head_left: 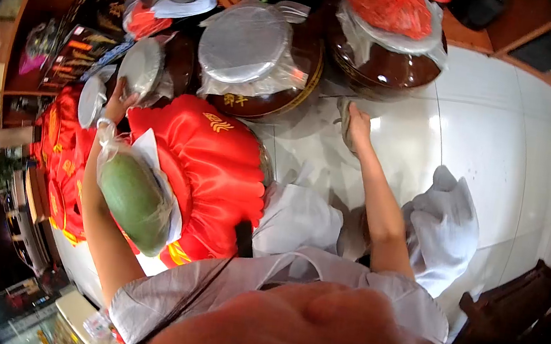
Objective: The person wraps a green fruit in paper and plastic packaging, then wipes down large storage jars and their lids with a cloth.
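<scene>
My right hand is closed around a grey-green cloth, held low over the floor tiles beside the brown jars. My left hand reaches to the far left, fingers apart, touching the rim of a plastic-wrapped jar lid. Below that hand, a long green melon-like thing in a clear plastic bag rests on a jar covered in red satin. A big brown jar with a plastic-wrapped lid stands between my hands.
Another brown jar with a red plastic bag on top stands ahead. A smaller wrapped lid and more red-covered jars are at the left. Wooden shelves line the back. A dark wooden piece of furniture is at the right.
</scene>
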Available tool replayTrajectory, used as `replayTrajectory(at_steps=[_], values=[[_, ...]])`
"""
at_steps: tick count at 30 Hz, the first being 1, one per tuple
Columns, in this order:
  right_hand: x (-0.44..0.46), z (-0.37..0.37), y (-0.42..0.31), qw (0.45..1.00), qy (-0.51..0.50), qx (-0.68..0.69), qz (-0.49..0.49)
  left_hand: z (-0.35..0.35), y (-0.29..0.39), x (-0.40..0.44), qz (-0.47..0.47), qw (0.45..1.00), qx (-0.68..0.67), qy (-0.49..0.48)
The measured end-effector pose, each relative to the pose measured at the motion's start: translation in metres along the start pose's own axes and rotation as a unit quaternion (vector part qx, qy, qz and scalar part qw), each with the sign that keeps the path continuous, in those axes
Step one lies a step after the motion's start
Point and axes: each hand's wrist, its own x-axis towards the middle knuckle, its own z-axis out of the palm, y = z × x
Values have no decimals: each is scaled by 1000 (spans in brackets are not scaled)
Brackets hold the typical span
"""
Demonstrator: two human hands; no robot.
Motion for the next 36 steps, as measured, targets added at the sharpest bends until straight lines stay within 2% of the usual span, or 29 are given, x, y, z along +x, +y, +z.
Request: replayTrajectory(at_steps=[1, 2, 4, 5, 7, 9, 11, 13, 15, 17, 19, 21, 22, 23, 24, 25, 27, 29, 31, 33, 34, 35, 36], values=[[-28, 8, -17, 985, 51, -51, -159, 1, 0, 0, 12, 999, 31, -2], [-49, 18, -36, 940, 101, -97, -312, 2, 35, -7, -29, 999, 12, -3], [-70, 45, -78, 851, 161, -151, -477, 0, 11, -1, 5, 998, 62, 7], [-74, 60, -102, 825, 169, -164, -513, 0, 15, -2, 32, 995, 99, 10], [-35, 90, -133, 783, 196, -324, -494, 3, 4, -2, 15, 999, 49, 14], [-16, 100, -181, 794, 177, -382, -439, 1, 8, -1, 35, 993, 107, 20], [20, 102, -205, 804, 153, -421, -391, 3, 11, -3, 21, 997, 71, 22], [40, 102, -210, 822, 139, -391, -389, 2, 21, -3, 19, 998, 53, 30], [20, 91, -190, 763, 135, -434, -460, 3, 22, -6, 13, 996, 85, 19], [-18, 88, -153, 740, 187, -404, -504, 2, 8, 1, 14, 995, 98, 21], [-59, 97, -101, 721, 231, -335, -561, 5, -2, 1, 69, 992, 101, 43], [-92, 110, -65, 843, 82, -177, -501, 8, 3, -3, 60, 993, 89, 44], [-103, 109, -47, 842, 79, -177, -503, 8, 0, -2, 49, 994, 88, 43], [-111, 109, -34, 807, 68, -218, -545, 7, 8, -1, 43, 994, 89, 43], [-110, 111, -31, 766, 58, -255, -587, 6, 7, 0, 62, 991, 110, 46], [-104, 106, -36, 764, 56, -250, -592, 4, 8, -1, 38, 991, 125, 38], [-93, 85, -53, 793, 142, -153, -573, 5, -3, 1, 55, 992, 105, 45], [-106, 81, -109, 794, 185, -105, -570, 6, 8, -4, 60, 993, 94, 47], [-112, 98, -135, 799, 145, -283, -510, 8, -1, 0, 98, 989, 92, 68], [-101, 119, -110, 710, 200, -370, -565, 7, 2, -3, 77, 990, 97, 73], [-91, 117, -87, 675, 221, -458, -534, 7, 8, -3, 45, 990, 117, 61], [-98, 107, -84, 673, 220, -455, -540, 5, 13, -3, 14, 989, 140, 47], [-108, 95, -78, 708, 161, -450, -520, 6, 3, -2, 40, 988, 137, 59]])
